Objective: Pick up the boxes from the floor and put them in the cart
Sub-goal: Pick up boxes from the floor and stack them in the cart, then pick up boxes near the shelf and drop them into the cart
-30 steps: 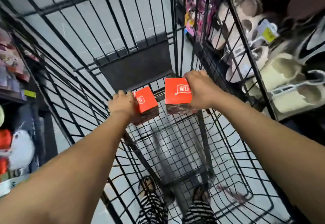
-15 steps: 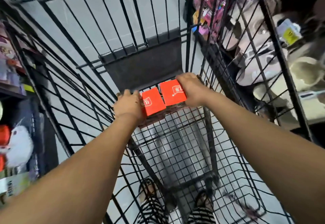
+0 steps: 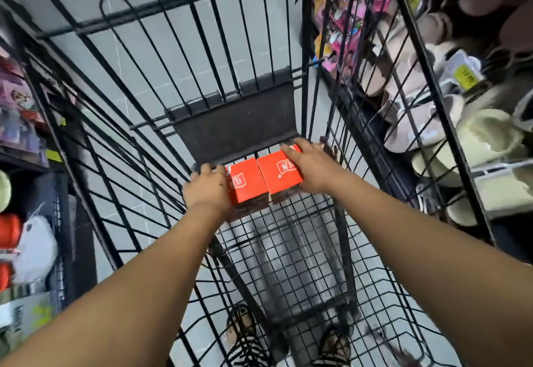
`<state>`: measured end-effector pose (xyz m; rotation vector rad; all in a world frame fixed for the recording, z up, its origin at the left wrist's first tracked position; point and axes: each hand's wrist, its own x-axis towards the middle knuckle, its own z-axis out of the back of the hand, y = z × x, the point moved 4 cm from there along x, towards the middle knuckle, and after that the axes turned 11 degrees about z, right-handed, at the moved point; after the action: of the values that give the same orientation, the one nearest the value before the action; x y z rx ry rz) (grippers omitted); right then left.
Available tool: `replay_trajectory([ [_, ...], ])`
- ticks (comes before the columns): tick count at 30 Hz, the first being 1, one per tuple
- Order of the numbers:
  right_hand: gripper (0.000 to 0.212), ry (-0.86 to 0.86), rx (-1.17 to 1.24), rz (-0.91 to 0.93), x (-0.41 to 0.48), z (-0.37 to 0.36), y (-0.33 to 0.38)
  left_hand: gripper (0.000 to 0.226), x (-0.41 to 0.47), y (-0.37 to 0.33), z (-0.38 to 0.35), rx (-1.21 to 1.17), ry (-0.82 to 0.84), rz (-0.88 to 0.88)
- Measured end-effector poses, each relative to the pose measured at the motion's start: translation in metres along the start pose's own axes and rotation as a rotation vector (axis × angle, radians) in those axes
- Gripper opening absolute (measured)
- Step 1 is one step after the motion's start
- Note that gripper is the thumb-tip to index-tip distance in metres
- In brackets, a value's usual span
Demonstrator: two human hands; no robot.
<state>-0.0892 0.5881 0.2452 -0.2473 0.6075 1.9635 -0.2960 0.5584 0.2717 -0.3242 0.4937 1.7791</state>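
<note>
Left box [image 3: 245, 183] and right box [image 3: 278, 176] moved: apart a second ago, now touching at 12 o'clock in the cart [image 3: 178, 0].
Grips: left hand [image 3: 206, 192] on left box, right hand [image 3: 311, 169] on right box; I judge both set down, release pending.

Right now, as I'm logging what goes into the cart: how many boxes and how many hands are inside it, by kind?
Orange boxes: 2, the left box and the right box, side by side inside the cart.
Hands holding them: 2, the left hand and the right hand.
Total: 4.
</note>
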Motion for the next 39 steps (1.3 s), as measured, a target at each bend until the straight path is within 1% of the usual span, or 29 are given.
replay_trajectory([
  [2, 0.112, 0.016, -0.017, -0.01, -0.002, 0.002, 0.004, 0.09, -0.002, 0.002, 0.003, 0.032, 0.052, 0.018],
  [4, 0.125, 0.01, -0.009, -0.072, -0.013, 0.007, 0.006, 0.103, -0.008, 0.003, 0.007, 0.062, 0.1, 0.046],
  [5, 0.128, -0.015, 0.027, -0.126, -0.023, 0.011, 0.006, 0.108, -0.013, 0.004, 0.009, 0.076, 0.118, 0.055],
  [7, 0.124, -0.081, 0.106, -0.222, -0.049, 0.022, 0.007, 0.112, -0.025, 0.005, 0.016, 0.082, 0.134, 0.061],
  [11, 0.112, -0.152, 0.126, -0.285, -0.12, 0.045, 0.019, 0.1, -0.065, 0.008, 0.046, 0.044, 0.05, 0.011],
  [15, 0.099, -0.19, 0.126, -0.328, -0.208, 0.066, 0.039, 0.095, -0.125, 0.002, 0.083, 0.101, -0.018, -0.122],
  [17, 0.093, -0.229, 0.12, -0.375, -0.255, 0.07, 0.05, 0.089, -0.152, -0.007, 0.097, 0.11, -0.04, -0.211],
  [20, 0.094, -0.287, 0.173, -0.527, -0.319, 0.066, 0.068, 0.083, -0.192, -0.023, 0.106, 0.138, -0.041, -0.355],
  [22, 0.094, -0.385, 0.248, -0.663, -0.361, 0.059, 0.084, 0.081, -0.222, -0.034, 0.11, 0.148, -0.041, -0.474],
  [24, 0.098, -0.523, 0.351, -0.829, -0.4, 0.045, 0.103, 0.076, -0.256, -0.043, 0.113, 0.125, -0.044, -0.599],
  [26, 0.096, -0.692, 0.513, -1.009, -0.439, 0.025, 0.128, 0.079, -0.291, -0.047, 0.115, 0.101, -0.079, -0.729],
  [28, 0.093, -0.843, 0.664, -1.193, -0.475, -0.008, 0.159, 0.079, -0.326, -0.051, 0.114, 0.105, -0.136, -0.868],
  [29, 0.092, -0.89, 0.682, -1.261, -0.492, -0.026, 0.177, 0.078, -0.342, -0.052, 0.111, 0.109, -0.153, -0.932],
  [32, 0.085, -0.923, 0.684, -1.463, -0.542, -0.088, 0.233, 0.074, -0.39, -0.057, 0.091, 0.194, -0.153, -1.093],
  [34, 0.084, -0.943, 0.751, -1.619, -0.577, -0.13, 0.271, 0.074, -0.425, -0.061, 0.073, 0.27, -0.14, -1.187],
  [36, 0.085, -0.927, 0.839, -1.752, -0.609, -0.168, 0.307, 0.074, -0.459, -0.065, 0.05, 0.355, -0.139, -1.287],
  [39, 0.081, -0.999, 0.989, -1.884, -0.646, -0.218, 0.359, 0.065, -0.51, -0.067, 0.01, 0.487, -0.134, -1.446],
])
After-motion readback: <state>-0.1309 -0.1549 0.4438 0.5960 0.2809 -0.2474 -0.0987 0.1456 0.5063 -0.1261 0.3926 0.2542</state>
